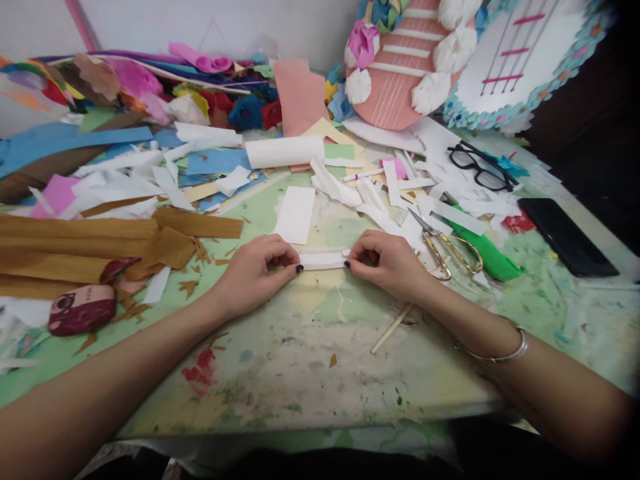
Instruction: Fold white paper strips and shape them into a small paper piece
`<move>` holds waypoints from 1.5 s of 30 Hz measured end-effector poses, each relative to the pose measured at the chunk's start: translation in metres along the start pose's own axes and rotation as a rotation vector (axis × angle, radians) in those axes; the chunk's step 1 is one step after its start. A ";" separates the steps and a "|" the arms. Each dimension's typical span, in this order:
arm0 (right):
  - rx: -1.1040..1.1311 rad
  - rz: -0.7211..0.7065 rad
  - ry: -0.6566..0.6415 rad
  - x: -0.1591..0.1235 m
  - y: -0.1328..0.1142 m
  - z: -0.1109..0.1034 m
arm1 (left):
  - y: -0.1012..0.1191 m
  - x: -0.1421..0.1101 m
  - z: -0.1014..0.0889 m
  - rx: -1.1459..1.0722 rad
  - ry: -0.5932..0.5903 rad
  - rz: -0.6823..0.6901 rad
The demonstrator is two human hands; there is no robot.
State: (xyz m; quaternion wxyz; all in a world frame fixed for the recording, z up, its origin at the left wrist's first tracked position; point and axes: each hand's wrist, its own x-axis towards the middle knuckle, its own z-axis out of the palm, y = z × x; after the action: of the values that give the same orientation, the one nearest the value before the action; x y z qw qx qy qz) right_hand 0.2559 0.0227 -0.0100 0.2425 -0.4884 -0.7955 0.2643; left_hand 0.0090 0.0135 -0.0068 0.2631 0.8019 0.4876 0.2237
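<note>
Between my two hands a folded white paper strip point(323, 259) lies level, low over the table. My left hand point(263, 270) pinches its left end between thumb and fingers. The right end is pinched the same way by my right hand point(387, 262). A flat white paper piece point(296, 215) lies just beyond the strip. Gold-handled scissors point(447, 248) rest right of my right hand, blades pointing away. A thin wooden stick point(393, 329) lies under my right wrist.
Brown crepe paper point(75, 247) and a dark red case point(81, 310) are at left. A white paper roll point(285, 152) and many scraps cover the back. Black glasses point(483, 167), a phone point(567, 237) and a green crepe piece point(487, 250) lie at right. Decorated guitar-like cutouts point(395, 73) lean behind.
</note>
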 end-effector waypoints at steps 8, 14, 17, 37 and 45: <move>-0.034 0.061 0.035 0.001 -0.006 0.003 | 0.006 0.000 0.005 0.079 0.043 -0.043; -0.042 0.074 0.044 0.002 -0.008 0.004 | 0.006 0.000 0.007 0.108 0.059 -0.030; -0.042 0.074 0.043 0.002 -0.008 0.004 | 0.005 0.000 0.008 0.115 0.058 -0.018; -0.011 -0.107 0.083 -0.008 -0.003 0.007 | 0.006 -0.002 0.016 0.264 0.108 0.048; -0.496 -0.489 0.070 -0.019 -0.011 0.010 | 0.007 -0.005 0.018 0.254 0.146 0.175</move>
State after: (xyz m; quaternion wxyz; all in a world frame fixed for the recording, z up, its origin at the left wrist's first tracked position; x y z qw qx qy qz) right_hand 0.2500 -0.0006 -0.0123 0.1997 -0.3363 -0.9201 -0.0201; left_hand 0.0224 0.0025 -0.0164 0.1033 0.8497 0.4581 0.2399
